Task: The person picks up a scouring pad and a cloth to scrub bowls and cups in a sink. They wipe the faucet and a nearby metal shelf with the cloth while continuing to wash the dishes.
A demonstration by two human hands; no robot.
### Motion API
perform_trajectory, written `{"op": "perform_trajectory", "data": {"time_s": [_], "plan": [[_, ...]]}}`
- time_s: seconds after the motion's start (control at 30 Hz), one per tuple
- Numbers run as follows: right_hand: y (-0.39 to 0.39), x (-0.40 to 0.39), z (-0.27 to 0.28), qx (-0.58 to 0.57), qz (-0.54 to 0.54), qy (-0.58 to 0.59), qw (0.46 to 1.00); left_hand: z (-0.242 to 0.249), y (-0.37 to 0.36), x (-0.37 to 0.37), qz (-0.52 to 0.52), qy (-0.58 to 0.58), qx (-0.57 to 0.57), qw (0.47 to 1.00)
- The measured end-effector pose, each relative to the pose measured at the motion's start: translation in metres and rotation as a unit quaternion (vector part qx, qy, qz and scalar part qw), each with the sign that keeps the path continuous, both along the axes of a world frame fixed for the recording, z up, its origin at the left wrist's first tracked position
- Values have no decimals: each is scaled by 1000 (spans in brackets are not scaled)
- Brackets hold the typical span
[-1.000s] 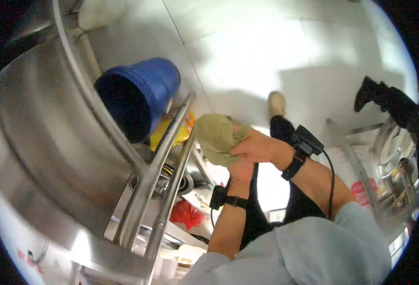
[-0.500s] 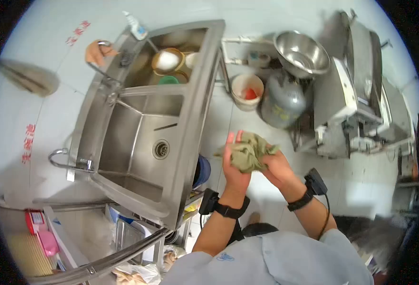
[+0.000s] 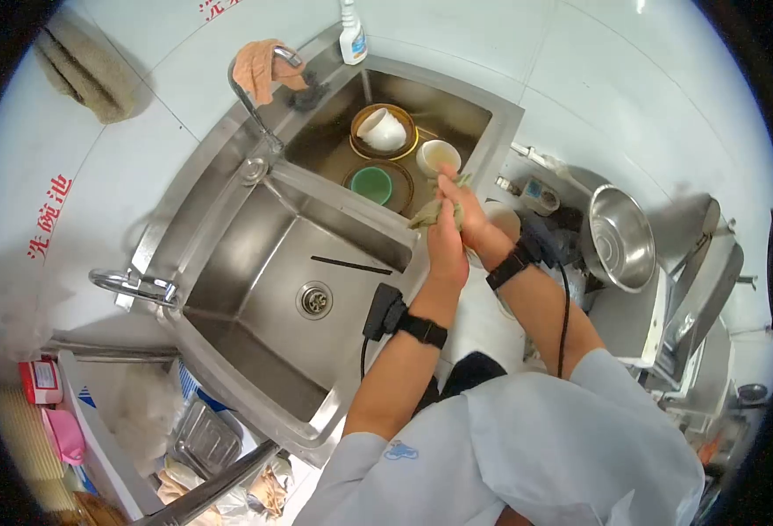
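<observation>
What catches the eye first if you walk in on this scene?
Two hands, the left hand and right hand, clutch a crumpled green cloth over the edge of a big steel double sink. Bowls sit in its far basin, and an orange rag hangs on the tap.

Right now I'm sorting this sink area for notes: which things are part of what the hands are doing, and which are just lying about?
In hand:
left hand
right hand
green cloth, gripped between both hands over the sink's edge

Lying about:
white cup
green bowl
white bowl
orange rag on the tap
spray bottle
steel mixing bowl
</observation>
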State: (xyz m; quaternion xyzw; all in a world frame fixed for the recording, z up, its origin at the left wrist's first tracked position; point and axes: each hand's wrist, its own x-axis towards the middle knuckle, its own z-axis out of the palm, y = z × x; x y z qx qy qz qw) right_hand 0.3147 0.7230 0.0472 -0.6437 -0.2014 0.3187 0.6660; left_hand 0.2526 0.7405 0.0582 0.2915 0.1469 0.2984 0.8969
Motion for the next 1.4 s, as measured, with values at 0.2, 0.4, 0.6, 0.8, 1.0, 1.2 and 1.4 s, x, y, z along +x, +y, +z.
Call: {"op": "perform_trajectory", "data": {"time_s": [0.2,0.4,0.6,0.8,1.0,1.2,1.4], "plan": [[48,6,-48,-34,17,-51,998,-18,98,46,33,238,-152,959],[94,128,-45,35,198,244,949,-48,79,121,195,183,-23,963],[92,109,-75,26,165,-119,979,-72,155,141,140,216,-172,951],[133,226,-94,-108,238,301,917,-74,98,209,240,230,-94,938],[105,151,-80,-40,269,-95,957,-175,171,164,216,221,-229,923],[167,220,-130,-216,251,95,939,-98,127,183,211,156,-247,933],[176,218,-119,-210,289,338,871,-108,148,148,309,228,-234,893]]}}
